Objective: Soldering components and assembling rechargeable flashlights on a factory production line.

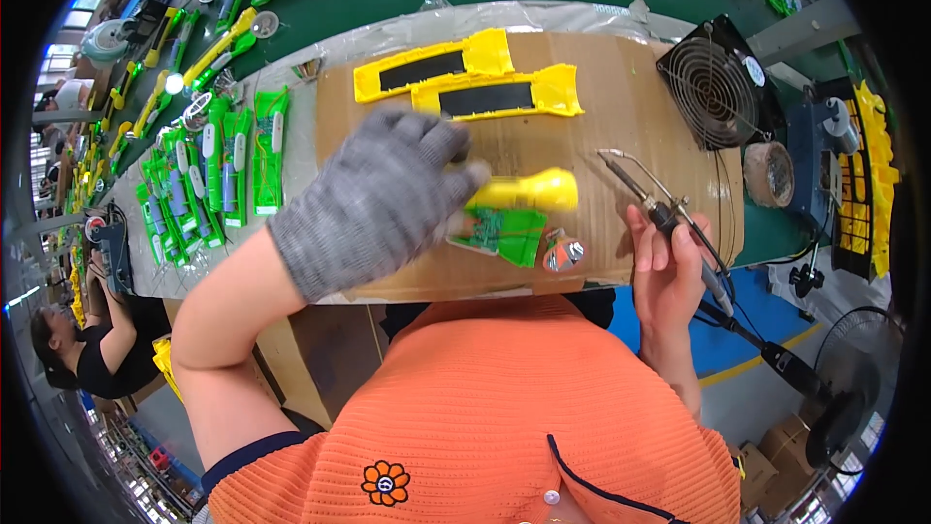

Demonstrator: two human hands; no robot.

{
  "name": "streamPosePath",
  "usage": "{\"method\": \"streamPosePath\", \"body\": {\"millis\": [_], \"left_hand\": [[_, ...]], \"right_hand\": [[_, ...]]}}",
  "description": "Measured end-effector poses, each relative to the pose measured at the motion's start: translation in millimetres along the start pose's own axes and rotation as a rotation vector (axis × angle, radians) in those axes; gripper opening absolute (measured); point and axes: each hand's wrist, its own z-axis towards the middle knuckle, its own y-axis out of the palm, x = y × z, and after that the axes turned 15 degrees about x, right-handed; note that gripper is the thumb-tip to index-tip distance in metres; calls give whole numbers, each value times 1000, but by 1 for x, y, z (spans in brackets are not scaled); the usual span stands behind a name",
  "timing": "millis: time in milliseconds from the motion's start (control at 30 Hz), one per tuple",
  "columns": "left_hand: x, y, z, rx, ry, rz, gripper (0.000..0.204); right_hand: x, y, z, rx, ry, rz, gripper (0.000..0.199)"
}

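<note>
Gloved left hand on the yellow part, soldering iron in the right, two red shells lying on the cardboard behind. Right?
Not quite: the two shells on the cardboard are yellow, not red, as the head view shows. The rest holds: gloved left hand on the yellow part, soldering iron in the right hand.

She wears an orange ribbed knit top with dark navy trim at the short sleeve edges and down the front placket, a small orange flower patch on the chest and a pale button. The left hand has a grey knitted glove; the right hand is bare.
</note>
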Motion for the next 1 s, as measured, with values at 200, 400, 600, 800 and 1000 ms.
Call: {"method": "streamPosePath", "body": {"millis": [200,400,600,800,1000], "left_hand": [[-2,35,-59,121,-109,-285,72],[-123,-7,2,391,-277,-20,63],[-238,41,17,130,-476,290,66],[-410,5,-6,688,-836,382,53],[-466,18,13,-48,-1250,358,49]], "right_hand": [[1,-1,1,-16,33,54,6],[0,0,1,44,53,64,12],[-7,15,0,54,62,-38,13],[-6,10,1,86,63,-80,20],[-6,18,4,126,48,-141,23]]}}
